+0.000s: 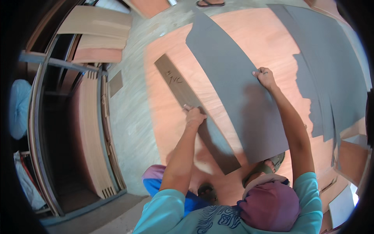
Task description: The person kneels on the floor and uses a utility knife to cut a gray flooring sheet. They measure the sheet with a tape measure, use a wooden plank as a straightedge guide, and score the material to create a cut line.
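A long, narrow dark-brown strip (177,84), with handwriting near its far end, lies slanted over a pale wooden board. My left hand (194,116) is closed across the strip's middle, thumb and fingers at its two long edges. To the right of it is a large grey sheet (230,74), smooth and thin-looking, with a pointed far end. My right hand (266,78) pinches the sheet's right edge, with the thumb on top. A narrow band of bare wood shows between strip and sheet. The fingertips beneath the sheet are hidden.
The pale wooden board (167,50) lies on a concrete floor (134,117). More grey sheets (323,66), ragged-edged, cover its right side. At left stands a metal rack (58,128) holding wooden panels (91,136). A sandalled foot (210,3) is at the far edge.
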{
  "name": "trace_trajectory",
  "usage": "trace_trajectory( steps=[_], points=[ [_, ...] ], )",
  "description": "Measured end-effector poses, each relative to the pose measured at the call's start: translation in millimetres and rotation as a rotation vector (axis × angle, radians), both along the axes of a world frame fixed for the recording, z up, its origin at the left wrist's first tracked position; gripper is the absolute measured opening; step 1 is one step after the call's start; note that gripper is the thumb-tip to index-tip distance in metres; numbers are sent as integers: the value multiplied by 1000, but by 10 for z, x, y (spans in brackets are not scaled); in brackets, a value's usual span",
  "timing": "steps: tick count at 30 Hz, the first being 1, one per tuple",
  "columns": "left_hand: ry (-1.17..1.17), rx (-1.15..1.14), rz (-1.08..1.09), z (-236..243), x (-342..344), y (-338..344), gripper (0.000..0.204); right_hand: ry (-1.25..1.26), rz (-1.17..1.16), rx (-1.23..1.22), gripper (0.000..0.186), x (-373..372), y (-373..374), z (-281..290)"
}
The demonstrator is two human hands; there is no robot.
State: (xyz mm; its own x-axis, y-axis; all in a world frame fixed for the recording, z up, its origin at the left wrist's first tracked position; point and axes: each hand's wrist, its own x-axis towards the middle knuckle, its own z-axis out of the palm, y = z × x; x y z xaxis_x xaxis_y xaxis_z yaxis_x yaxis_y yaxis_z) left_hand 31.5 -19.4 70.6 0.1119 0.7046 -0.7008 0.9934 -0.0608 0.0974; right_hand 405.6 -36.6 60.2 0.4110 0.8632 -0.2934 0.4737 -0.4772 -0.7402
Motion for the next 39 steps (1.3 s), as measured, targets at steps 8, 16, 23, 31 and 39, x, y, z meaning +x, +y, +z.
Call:
trace_trajectory(
  steps=[8, 16, 23, 31, 39],
  points=[
    [-47, 113, 344, 17, 177, -161, 101, -511, -98, 608, 26, -14, -897, -503],
    [-27, 395, 595, -280, 104, -583, 118, -392, 186, 206, 46, -1336, -2237, -212],
    [-450, 784, 609, -14, 226, -601, 105, -439, 326, 157, 54, -1137, -2483, -262],
    [-403, 659, 639, 652, 1276, 99, 80, 1486, -145, -80, 46, -1401, -2332, 444],
    [-569, 674, 428, -127, 19, 137, 70, 589, 42, 123, 44, -1032, -1461, 138]
  ],
)
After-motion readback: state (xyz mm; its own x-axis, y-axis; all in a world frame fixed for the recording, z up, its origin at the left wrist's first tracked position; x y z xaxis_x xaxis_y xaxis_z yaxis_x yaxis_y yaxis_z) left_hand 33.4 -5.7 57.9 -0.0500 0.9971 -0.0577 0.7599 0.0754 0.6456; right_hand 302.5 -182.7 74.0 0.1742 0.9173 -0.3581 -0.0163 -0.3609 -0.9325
